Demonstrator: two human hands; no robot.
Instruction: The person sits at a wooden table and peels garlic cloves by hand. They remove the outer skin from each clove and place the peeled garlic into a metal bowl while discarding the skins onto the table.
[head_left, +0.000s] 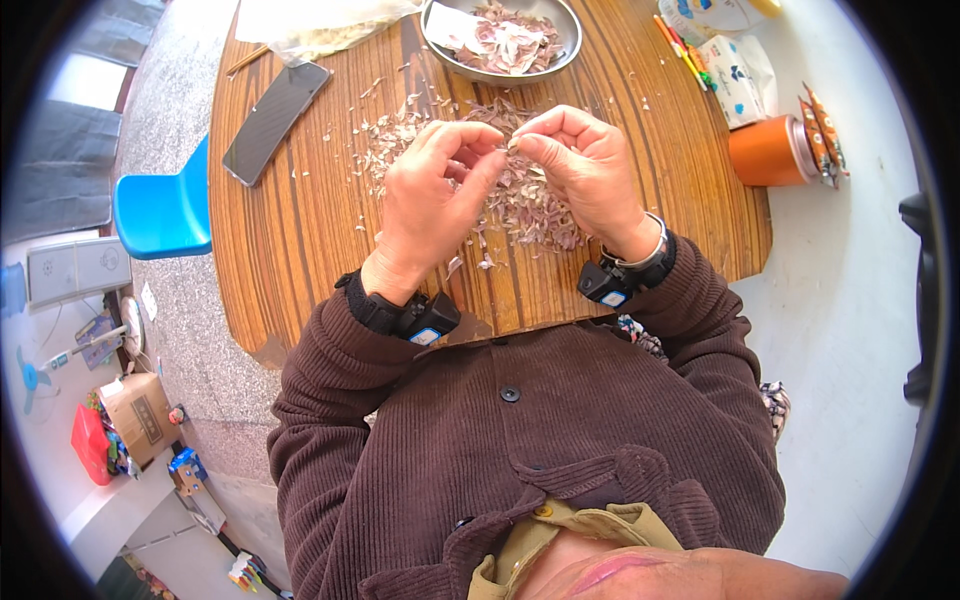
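Observation:
Over a wooden table (300, 247), my two hands meet fingertip to fingertip. A tiny pale piece (513, 144), too small to name, is pinched between the thumb and forefinger of my right hand (592, 169). My left hand (439, 195) has its thumb and forefinger curved close beside it; whether they grip anything is hard to see. Below both hands spreads a loose heap of papery purplish-white skins (536, 214), seemingly garlic skins, partly covered by the hands. Beyond them stands a metal bowl (487, 76) with more such skins (517, 45) and a white paper-like piece (454, 28).
A smartphone (276, 124) lies at the left, near a clear plastic bag (337, 34). On the right are an orange canister (769, 152), a tissue pack (735, 82) and pens (679, 49). A blue plastic chair (169, 214) stands beside the table's left edge.

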